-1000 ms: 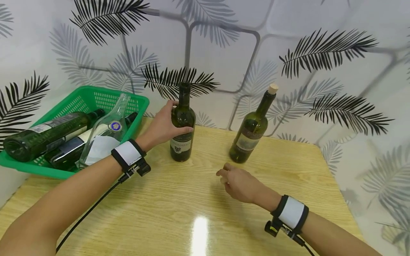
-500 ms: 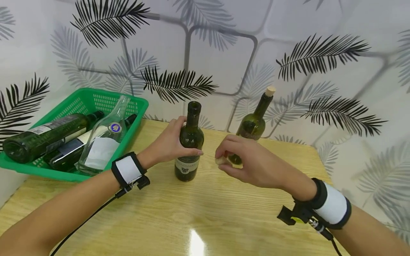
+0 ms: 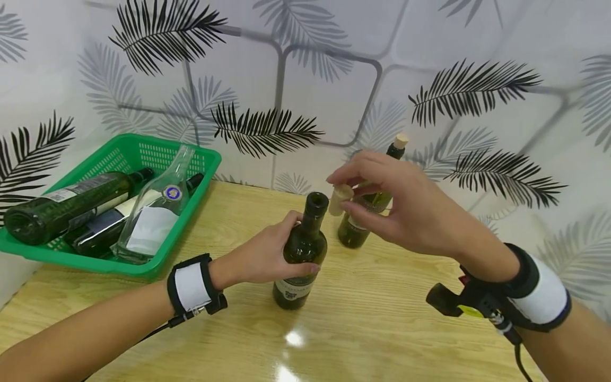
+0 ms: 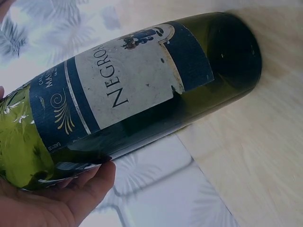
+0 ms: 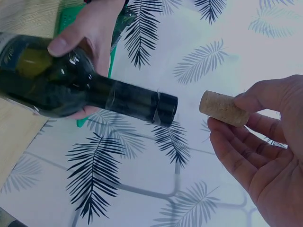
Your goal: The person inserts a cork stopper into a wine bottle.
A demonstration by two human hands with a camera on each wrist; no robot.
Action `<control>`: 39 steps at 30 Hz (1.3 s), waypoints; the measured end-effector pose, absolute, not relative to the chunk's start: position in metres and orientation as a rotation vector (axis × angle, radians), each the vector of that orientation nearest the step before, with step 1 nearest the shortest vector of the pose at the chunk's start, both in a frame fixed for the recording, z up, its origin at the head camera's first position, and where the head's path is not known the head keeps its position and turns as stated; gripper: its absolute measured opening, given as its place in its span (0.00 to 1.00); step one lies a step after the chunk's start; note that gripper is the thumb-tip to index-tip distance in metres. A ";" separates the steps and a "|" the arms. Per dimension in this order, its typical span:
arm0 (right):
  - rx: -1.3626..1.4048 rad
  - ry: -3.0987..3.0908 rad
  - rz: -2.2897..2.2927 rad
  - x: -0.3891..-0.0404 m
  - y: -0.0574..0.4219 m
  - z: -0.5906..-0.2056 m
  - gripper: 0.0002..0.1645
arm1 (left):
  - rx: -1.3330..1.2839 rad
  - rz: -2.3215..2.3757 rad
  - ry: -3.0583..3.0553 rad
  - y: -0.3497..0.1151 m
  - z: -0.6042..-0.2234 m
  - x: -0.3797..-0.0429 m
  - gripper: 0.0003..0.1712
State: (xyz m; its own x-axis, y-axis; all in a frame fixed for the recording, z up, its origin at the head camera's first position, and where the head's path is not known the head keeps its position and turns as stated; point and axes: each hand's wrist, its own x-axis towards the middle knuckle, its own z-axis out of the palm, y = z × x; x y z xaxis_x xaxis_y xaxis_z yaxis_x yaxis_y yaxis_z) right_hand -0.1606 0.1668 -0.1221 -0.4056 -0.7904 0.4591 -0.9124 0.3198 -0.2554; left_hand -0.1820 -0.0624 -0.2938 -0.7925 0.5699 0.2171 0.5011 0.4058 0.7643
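Note:
A dark green wine bottle (image 3: 305, 241) with an open mouth is held around its upper body by my left hand (image 3: 267, 252). Its torn blue and cream label (image 4: 128, 80) fills much of the left wrist view. Between thumb and fingers, my right hand (image 3: 410, 204) pinches a cork (image 5: 222, 108). In the right wrist view the cork is in front of the bottle's mouth (image 5: 168, 109), a small gap apart from it. Behind the right hand stands a second green bottle (image 3: 352, 233) with a cork (image 3: 401, 140) in its neck; the hand hides part of it.
A green plastic basket (image 3: 215, 159) stands at the left, holding a clear glass bottle (image 3: 157, 217) and dark bottles, among them a green one (image 3: 71, 199) lying on its side. The wooden table (image 3: 382, 318) meets a wall with leaf patterns (image 3: 334, 95).
My left hand has brought the bottle nearer and to the right. My right hand has risen with the cork, up beside the bottle's mouth.

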 end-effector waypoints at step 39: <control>1.529 -2.617 0.507 -0.151 0.170 -0.117 0.07 | 1.019 1.314 2.547 -0.039 -0.294 -0.132 0.43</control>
